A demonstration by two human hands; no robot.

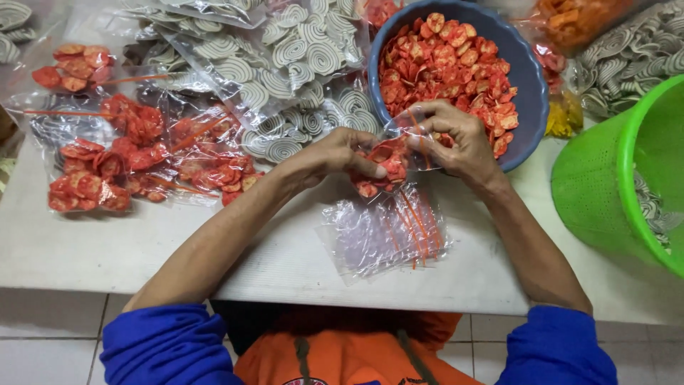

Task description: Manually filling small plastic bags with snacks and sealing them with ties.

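Two hands meet over one small clear bag [381, 167] half filled with red-orange chips, held just above the table [107, 249] at the near edge of the blue bowl. The left hand [338, 153] has its fingers [367, 167] pinched on the bag's left side, thumb and fingertips pressed together around the plastic. The right hand [456, 139] curls over the bag's mouth, its fingers [420, 121] bent and pinching the upper rim of the plastic beside a few chips.

Directly beneath the hands lies a flat stack of empty clear bags [385, 235] with orange strips, resting on the pale table. Just behind the right hand, the blue bowl [531, 78] is heaped with the same red-orange chips [445, 60]. To the left, several filled bags of red chips [135, 160] lie spread out on the table, and behind them sit bags of pale spiral crackers [292, 57]. At the right edge stands a green perforated basket [605, 185], with more spiral crackers visible inside and behind it. Blue sleeves cover both upper arms.
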